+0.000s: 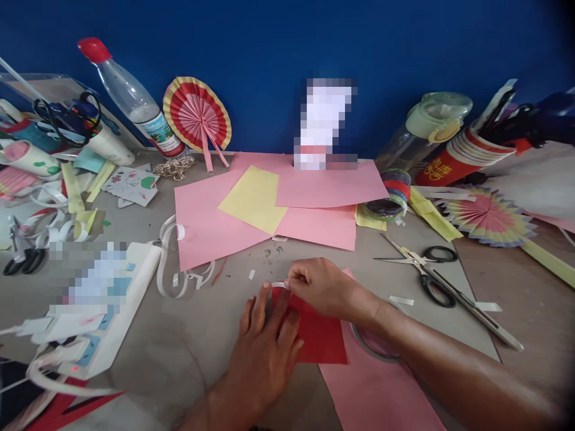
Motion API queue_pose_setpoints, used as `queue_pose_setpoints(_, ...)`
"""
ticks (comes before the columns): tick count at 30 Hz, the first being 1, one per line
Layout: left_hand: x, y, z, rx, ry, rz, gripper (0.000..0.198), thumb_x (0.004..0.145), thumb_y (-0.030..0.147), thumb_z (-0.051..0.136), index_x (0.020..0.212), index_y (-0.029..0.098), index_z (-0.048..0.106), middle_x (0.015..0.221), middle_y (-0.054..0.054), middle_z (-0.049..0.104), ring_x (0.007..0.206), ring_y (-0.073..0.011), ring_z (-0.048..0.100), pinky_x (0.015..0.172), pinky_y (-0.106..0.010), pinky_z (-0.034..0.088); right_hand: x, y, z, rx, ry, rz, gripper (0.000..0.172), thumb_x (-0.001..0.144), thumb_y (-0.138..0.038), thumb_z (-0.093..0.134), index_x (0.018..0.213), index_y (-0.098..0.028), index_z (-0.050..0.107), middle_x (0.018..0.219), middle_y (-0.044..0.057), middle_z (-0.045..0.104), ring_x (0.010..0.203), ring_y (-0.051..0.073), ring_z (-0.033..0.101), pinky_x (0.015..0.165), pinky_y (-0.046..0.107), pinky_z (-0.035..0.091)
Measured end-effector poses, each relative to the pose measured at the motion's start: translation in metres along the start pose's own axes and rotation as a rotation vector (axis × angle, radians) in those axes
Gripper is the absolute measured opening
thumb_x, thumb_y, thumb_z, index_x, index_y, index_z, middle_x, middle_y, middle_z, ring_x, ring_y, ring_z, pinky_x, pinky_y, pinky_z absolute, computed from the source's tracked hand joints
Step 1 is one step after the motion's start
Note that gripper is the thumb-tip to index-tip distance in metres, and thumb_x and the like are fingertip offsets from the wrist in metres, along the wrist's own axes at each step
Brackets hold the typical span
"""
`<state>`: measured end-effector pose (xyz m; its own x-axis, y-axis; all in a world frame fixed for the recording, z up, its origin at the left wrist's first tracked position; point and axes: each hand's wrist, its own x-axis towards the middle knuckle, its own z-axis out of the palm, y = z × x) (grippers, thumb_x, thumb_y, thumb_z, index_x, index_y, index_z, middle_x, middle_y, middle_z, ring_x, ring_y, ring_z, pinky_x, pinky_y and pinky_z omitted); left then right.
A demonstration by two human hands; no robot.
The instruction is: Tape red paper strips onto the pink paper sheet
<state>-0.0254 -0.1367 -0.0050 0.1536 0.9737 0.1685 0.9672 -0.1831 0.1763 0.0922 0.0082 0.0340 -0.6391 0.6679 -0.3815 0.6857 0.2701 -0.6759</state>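
Note:
A sheet of red paper [321, 335] lies in front of me, partly over a pink sheet [359, 383]. My left hand [265, 344] rests flat on the red paper's left side, fingers spread and pointing away from me. Near the paper's far edge, my right hand [314, 286] is closed in a pinch at the end of a thin white strip [279, 284]. That strip runs between the fingertips of both hands. Under my right forearm sits a roll of tape [380, 353], partly hidden.
Open scissors [422, 263] and a paper cutter [476, 308] lie at right. Pink sheets [211, 209] and a yellow sheet [254, 200] spread behind my hands. A power strip [130, 299] is at left. A bottle [130, 96], paper fan [197, 114] and cups [462, 152] line the blue wall.

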Motion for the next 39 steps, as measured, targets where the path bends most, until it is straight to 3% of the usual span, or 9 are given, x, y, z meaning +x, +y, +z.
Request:
queue_pose_setpoints(15, -0.0025, -0.0009, 0.003, -0.009, 0.012, 0.007, 0.023, 0.088, 0.033, 0.048, 0.105, 0.025, 0.062, 0.133, 0.0, 0.055, 0.134, -0.0332, 0.032, 0.104, -0.048, 0.026, 0.0011, -0.0012, 0.004, -0.044, 0.007, 0.009, 0.023, 0.075, -0.02, 0.044, 0.053, -0.018, 0.039, 0.049, -0.006, 0.04, 0.048, 0.007, 0.03, 0.045, 0.023, 0.02)
queue_pose_setpoints(27, -0.0017, 0.0, 0.0017, -0.033, 0.021, 0.003, 0.025, 0.088, 0.033, 0.049, 0.108, 0.024, 0.061, 0.134, -0.001, 0.054, 0.136, -0.031, 0.029, 0.108, -0.046, 0.023, -0.0001, -0.0023, 0.0023, 0.009, 0.013, 0.024, 0.022, 0.078, -0.021, 0.044, 0.056, -0.018, 0.044, 0.053, -0.006, 0.046, 0.05, 0.007, 0.035, 0.047, 0.022, 0.022)
queue_pose_setpoints(39, -0.0024, -0.0003, 0.0017, -0.03, 0.031, 0.009, 0.024, 0.089, 0.033, 0.048, 0.106, 0.023, 0.061, 0.131, -0.002, 0.057, 0.134, -0.032, 0.032, 0.106, -0.047, 0.024, 0.0009, -0.0028, 0.0026, -0.001, 0.008, 0.032, 0.024, 0.076, -0.019, 0.044, 0.053, -0.018, 0.04, 0.05, -0.006, 0.041, 0.048, 0.007, 0.03, 0.046, 0.022, 0.02)
